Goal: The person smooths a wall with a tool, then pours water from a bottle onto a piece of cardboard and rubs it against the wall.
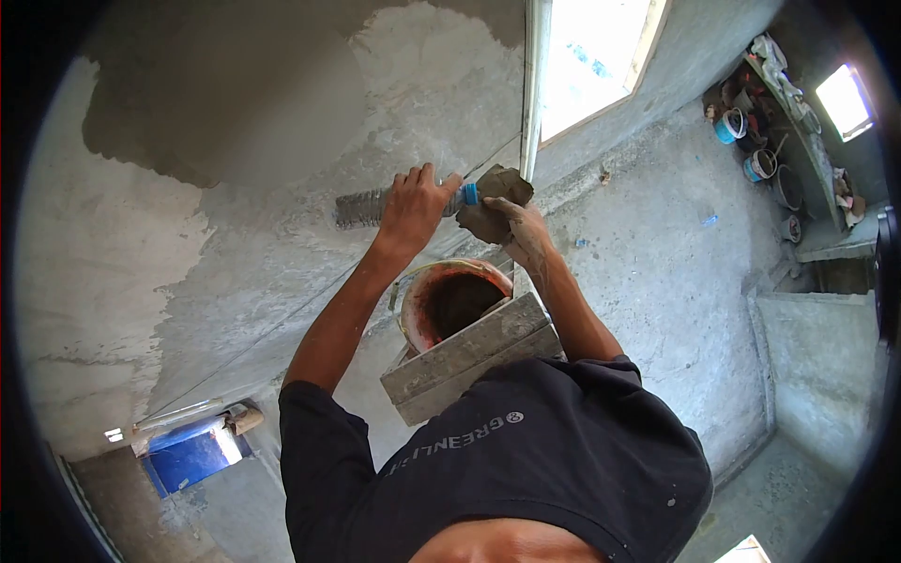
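Observation:
My left hand (416,208) is wrapped around a clear plastic bottle (358,209), which lies sideways with its blue cap (470,194) to the right. In my right hand (522,225) is a flat, grey, mortar-coated piece (499,190) with an uneven outline; its exact kind is hard to tell. The cap is right beside this piece, overlapping it in view. Below both hands stands an orange-red bucket (413,324) with dark grey material inside. Wooden planks (469,355) lie between the bucket and my body.
The wall ahead (282,235) carries a darker, wet-looking plaster patch (225,94). A window opening (601,61) is at upper right. Several buckets (760,166) stand by a far wall on the right. Something blue (188,460) is at lower left.

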